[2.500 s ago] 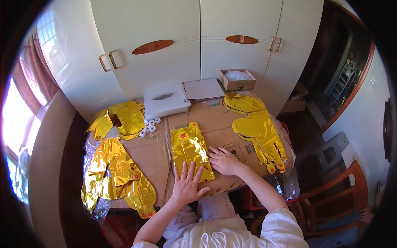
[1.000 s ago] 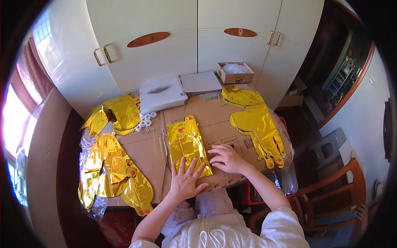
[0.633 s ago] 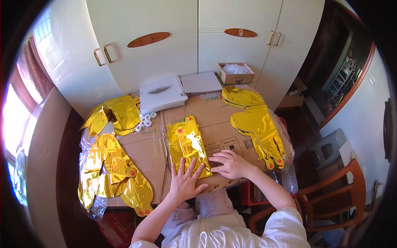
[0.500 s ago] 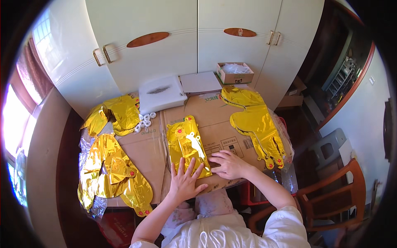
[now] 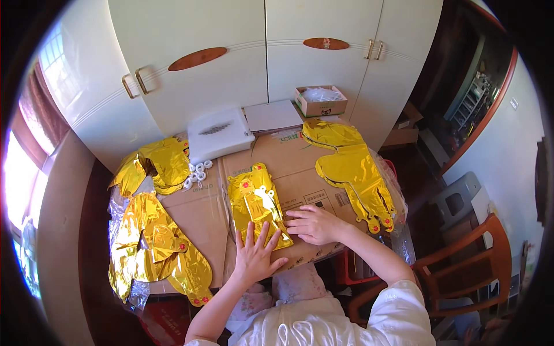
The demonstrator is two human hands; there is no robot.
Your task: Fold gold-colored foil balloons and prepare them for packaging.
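Note:
A folded gold foil balloon [image 5: 239,199] with small red marks and pale tabs lies on the cardboard-covered table in front of me. My left hand [image 5: 254,256] rests flat on its near end, fingers spread. My right hand [image 5: 314,225] lies at its right edge, palm down with fingers reaching toward the foil and touching or nearly touching it. Neither hand grips anything that I can see. To the right lies an unfolded gold foil balloon [image 5: 355,170]. Crumpled gold foil balloons [image 5: 158,239] and more gold foil [image 5: 167,164] cover the left side.
Several white rolls [image 5: 199,173] sit beside a white plastic-wrapped stack [image 5: 219,135]. Behind stand a flat grey-white board [image 5: 272,116] and a small open box [image 5: 321,104] of clear plastic pieces. Pale cupboards [image 5: 193,29] rise beyond the table. A wooden chair [image 5: 467,271] stands right.
My right hand has shifted slightly left along with the folded balloon's right edge. My left hand stays flat on the foil. The whole view has moved a little.

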